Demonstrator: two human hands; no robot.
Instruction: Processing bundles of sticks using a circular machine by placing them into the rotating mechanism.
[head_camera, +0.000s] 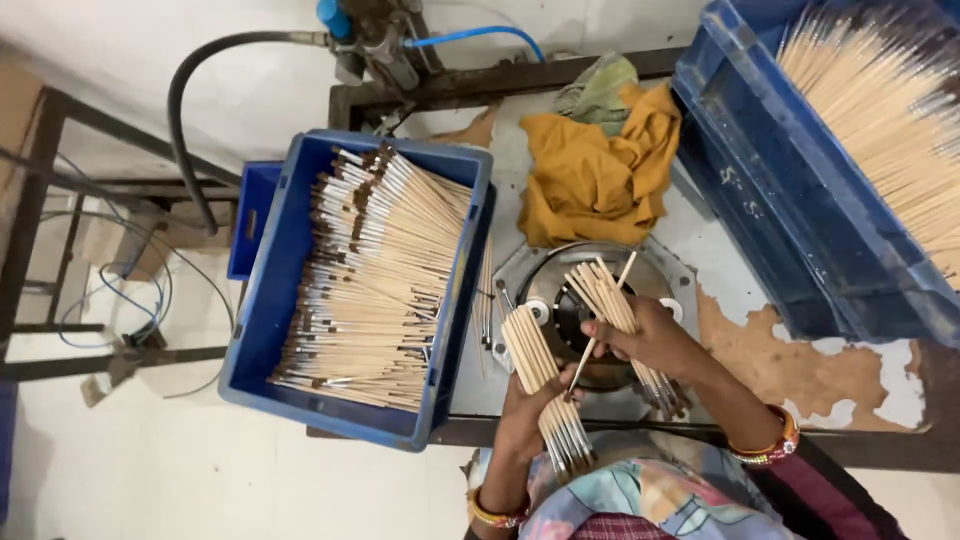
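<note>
My left hand (522, 415) grips a flat bundle of thin wooden brush handles with silver ferrules (535, 362), fanned upright in front of my body. My right hand (650, 340) holds a second bundle of the same brush handles (598, 290) just above a round metal machine plate (560, 290). One single stick (600, 325) runs slanted between the two hands. Both bundles are close together, nearly touching.
A blue crate (285, 260) of finished brushes with brown tips sits to the left. A second blue crate (800, 200) of bare wooden sticks tilts at the upper right. A yellow cloth (600, 175) lies behind the machine. A black hose (185, 110) curves at the back left.
</note>
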